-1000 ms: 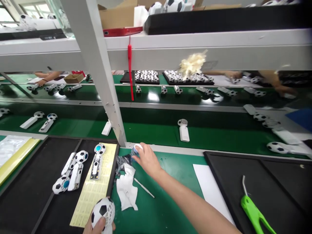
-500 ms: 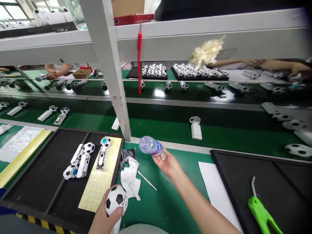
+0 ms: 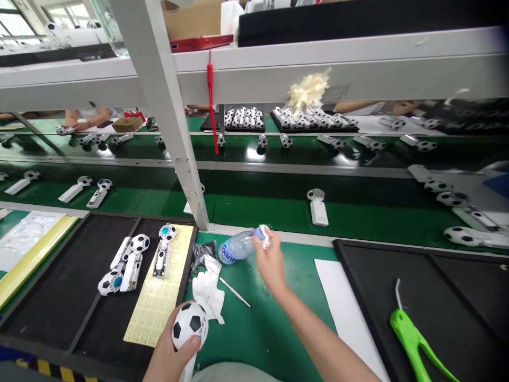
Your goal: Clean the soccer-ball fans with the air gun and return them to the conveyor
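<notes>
Right hand (image 3: 269,261): fingers closed on the cap end of a clear water bottle (image 3: 237,248), held tilted above the green desk (image 3: 262,329), base toward the tray.
Left hand (image 3: 172,356): wrapped round the handle of a football-shaped fan (image 3: 190,323), head upright, near the desk's front edge.
Done, as judged: three fans (image 3: 126,261) lie finished-looking in the black tray (image 3: 51,297).
Open: one fan (image 3: 162,253) rests on the yellow sheet (image 3: 159,297) with its body uncovered.
Nearby: white cloth (image 3: 209,292), thin rod (image 3: 234,292), green tool (image 3: 417,345).

Clear bottle (image 3: 237,248) tilted; football-patterned fan (image 3: 190,324) upright.
</notes>
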The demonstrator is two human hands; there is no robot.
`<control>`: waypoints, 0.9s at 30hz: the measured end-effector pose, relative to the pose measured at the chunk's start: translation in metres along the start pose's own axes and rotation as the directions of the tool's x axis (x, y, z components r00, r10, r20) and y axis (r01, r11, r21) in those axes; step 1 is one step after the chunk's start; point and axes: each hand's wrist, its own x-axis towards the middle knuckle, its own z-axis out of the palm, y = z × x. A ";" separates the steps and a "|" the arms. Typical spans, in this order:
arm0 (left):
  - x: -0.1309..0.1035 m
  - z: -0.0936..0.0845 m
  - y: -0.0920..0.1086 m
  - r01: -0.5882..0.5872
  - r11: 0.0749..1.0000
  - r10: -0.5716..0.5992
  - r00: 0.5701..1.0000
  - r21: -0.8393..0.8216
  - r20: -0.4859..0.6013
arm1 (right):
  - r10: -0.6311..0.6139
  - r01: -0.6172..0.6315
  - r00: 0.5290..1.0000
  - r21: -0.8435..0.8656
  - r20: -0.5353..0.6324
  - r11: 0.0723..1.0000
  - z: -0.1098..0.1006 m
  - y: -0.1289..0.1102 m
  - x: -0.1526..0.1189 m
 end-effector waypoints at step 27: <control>-0.047 -0.010 0.016 -0.305 0.902 0.110 0.847 0.306 0.521 | -0.336 0.770 0.344 -0.058 0.877 0.636 -0.053 -0.088 -0.146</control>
